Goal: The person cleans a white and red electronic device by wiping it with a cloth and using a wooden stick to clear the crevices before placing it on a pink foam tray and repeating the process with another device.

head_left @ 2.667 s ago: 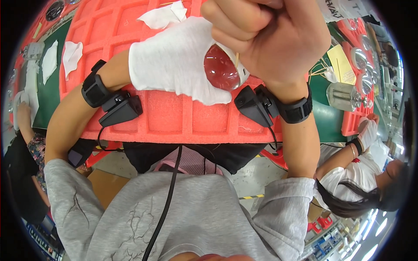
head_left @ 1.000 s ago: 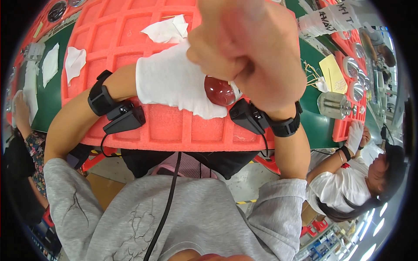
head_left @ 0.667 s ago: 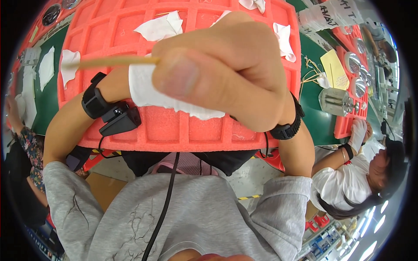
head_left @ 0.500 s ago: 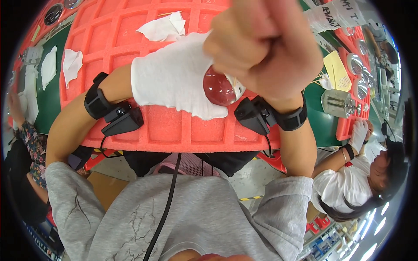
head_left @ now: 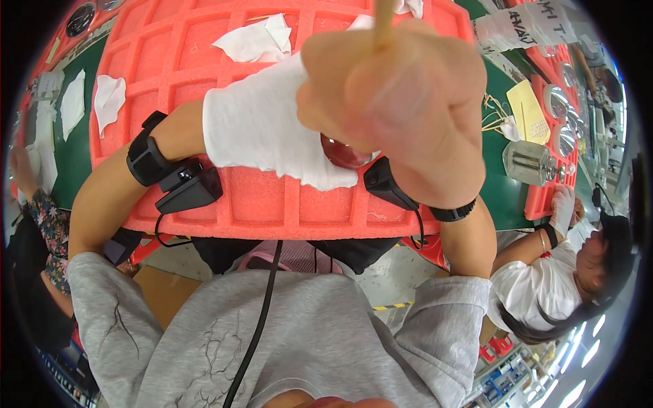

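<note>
We're apparently working a stick at a glossy red piece.
Our bare right hand is pinching the stick; our gloved left hand is cradling the piece over the foam tray, the next move probably calling for a steady hold.

At the right of the frame, you have yellow paper just above a clear jar on the green worktop; lower right, a white-clad co-worker; lower left, you see brown cardboard.
</note>
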`<action>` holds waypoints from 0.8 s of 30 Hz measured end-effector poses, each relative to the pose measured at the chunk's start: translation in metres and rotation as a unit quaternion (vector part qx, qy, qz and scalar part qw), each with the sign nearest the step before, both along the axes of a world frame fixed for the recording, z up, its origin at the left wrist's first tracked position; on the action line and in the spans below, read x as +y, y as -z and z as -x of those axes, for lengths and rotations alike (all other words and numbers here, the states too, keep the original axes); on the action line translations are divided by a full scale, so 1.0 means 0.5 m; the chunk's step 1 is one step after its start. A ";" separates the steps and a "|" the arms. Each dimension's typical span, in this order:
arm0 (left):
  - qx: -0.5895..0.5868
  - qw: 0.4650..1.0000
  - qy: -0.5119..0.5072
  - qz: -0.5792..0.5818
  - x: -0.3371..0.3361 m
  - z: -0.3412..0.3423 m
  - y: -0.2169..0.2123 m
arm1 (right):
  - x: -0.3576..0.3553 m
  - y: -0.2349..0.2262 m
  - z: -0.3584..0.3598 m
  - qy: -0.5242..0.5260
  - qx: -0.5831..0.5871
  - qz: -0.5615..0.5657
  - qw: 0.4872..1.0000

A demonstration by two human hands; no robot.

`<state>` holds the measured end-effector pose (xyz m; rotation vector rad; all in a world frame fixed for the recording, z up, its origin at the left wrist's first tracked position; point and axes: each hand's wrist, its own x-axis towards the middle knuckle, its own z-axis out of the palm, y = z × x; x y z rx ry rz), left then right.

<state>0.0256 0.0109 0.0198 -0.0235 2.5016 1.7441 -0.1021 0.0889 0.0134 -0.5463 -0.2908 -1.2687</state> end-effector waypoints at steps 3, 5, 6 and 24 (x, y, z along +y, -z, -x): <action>-0.078 0.992 -0.024 -0.092 0.006 -0.006 -0.006 | 0.001 -0.004 -0.002 -0.004 0.013 0.027 1.000; 0.041 0.999 -0.018 -0.012 0.010 0.002 0.024 | 0.001 -0.008 -0.001 -0.005 0.021 0.046 0.999; 0.101 0.994 -0.015 0.027 0.012 0.006 0.035 | 0.010 -0.020 -0.004 -0.005 0.024 0.048 0.999; 0.139 0.989 -0.037 0.042 0.002 0.023 0.030 | 0.032 -0.073 0.002 0.197 0.086 -0.122 0.969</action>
